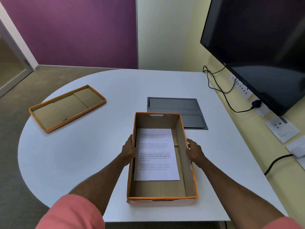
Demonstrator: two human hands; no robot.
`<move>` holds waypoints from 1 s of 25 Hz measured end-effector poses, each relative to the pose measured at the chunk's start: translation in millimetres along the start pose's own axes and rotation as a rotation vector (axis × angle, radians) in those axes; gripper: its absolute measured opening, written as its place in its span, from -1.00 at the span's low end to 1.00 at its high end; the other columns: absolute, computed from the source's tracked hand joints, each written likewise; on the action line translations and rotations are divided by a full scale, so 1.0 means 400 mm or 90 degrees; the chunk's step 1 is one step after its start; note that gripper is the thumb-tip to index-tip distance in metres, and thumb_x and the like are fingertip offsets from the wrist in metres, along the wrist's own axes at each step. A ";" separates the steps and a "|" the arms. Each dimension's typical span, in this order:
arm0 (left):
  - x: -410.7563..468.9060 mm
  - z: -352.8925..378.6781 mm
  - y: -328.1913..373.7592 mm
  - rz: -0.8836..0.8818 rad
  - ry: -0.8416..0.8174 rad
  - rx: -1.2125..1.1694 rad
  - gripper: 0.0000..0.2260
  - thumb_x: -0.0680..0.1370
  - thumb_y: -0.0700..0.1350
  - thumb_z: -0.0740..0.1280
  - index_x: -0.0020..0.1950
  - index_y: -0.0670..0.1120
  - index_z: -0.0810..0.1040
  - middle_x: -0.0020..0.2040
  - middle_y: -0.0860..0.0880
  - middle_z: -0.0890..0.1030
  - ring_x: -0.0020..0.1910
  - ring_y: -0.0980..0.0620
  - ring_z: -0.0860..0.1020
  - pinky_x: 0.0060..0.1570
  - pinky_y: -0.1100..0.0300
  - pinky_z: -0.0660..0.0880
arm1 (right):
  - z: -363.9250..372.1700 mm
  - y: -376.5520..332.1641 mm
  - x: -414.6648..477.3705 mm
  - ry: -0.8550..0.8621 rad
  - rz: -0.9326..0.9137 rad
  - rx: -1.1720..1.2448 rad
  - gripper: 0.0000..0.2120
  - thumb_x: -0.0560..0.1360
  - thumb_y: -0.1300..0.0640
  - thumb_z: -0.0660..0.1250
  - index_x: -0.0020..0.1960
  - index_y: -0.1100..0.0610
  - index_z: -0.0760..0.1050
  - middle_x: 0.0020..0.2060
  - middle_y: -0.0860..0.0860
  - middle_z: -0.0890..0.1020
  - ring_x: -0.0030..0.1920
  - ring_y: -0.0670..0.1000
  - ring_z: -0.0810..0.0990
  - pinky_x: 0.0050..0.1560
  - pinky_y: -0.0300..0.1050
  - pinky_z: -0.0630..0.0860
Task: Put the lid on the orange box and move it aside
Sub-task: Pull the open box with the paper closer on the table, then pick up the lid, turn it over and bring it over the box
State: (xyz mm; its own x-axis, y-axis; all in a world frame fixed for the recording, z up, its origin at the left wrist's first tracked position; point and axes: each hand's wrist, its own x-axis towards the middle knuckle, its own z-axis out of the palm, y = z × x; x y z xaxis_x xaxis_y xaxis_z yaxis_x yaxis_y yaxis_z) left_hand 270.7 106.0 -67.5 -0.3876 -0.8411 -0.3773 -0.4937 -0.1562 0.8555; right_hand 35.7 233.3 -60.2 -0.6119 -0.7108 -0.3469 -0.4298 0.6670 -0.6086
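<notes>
The orange box (162,198) stands open at the lower centre of the frame on the white worktop (82,156), with a printed sheet (156,154) lying inside. The left hand (129,148) and right hand (194,150) press flat on its two long sides, holding it between them. The lid (66,108) lies upside down at the upper left, well apart.

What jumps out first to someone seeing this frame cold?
The open orange box at the table's near centre, a printed sheet lying flat inside, with the left hand and right hand on its long sides. Next, its lid lying upturned far left, and the dark screen at right.
</notes>
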 end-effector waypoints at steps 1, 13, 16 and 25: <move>0.002 0.000 -0.003 -0.008 0.001 0.007 -0.57 0.63 -0.05 0.19 0.50 -0.03 0.25 0.45 -0.10 0.43 0.36 -0.17 0.46 0.32 -0.12 0.46 | 0.000 0.000 0.003 0.001 -0.001 -0.003 -0.49 0.59 0.35 0.21 0.51 0.21 0.22 0.39 0.20 0.46 0.31 0.26 0.51 0.17 0.05 0.57; 0.005 -0.098 0.051 0.083 0.081 0.206 -0.40 0.64 -0.09 0.19 0.59 -0.20 -0.01 0.61 -0.15 0.09 0.58 -0.13 0.11 0.53 0.03 0.09 | 0.009 -0.180 0.031 0.179 -0.258 -0.249 -0.50 0.58 -0.07 0.23 0.39 0.22 0.31 0.35 0.17 0.42 0.38 0.18 0.35 0.31 0.07 0.44; 0.006 -0.153 0.065 0.105 0.105 0.294 -0.42 0.66 -0.03 0.14 0.60 -0.17 -0.03 0.62 -0.11 0.05 0.60 -0.07 0.05 0.56 -0.03 0.02 | 0.039 -0.264 0.040 0.198 -0.347 -0.335 -0.46 0.59 -0.13 0.15 0.41 0.22 0.30 0.35 0.18 0.43 0.37 0.18 0.36 0.39 0.04 0.31; -0.030 -0.413 0.087 0.096 0.225 0.474 -0.47 0.67 0.01 0.03 0.60 -0.11 -0.02 0.62 -0.09 0.07 0.60 -0.06 0.04 0.55 -0.17 -0.09 | 0.208 -0.560 0.017 0.102 -0.442 -0.253 -0.37 0.60 -0.16 0.08 0.54 0.18 0.14 0.54 0.19 0.18 0.55 0.18 0.09 0.54 0.14 0.09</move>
State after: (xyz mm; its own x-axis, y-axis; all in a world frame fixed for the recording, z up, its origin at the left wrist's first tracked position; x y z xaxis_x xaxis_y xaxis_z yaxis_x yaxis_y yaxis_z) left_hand 386.7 25.3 25.2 -0.2855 -0.9576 -0.0380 -0.8892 0.2498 0.3834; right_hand 183.1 60.6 14.4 -0.1937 -0.9710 0.1404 -0.9312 0.1369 -0.3379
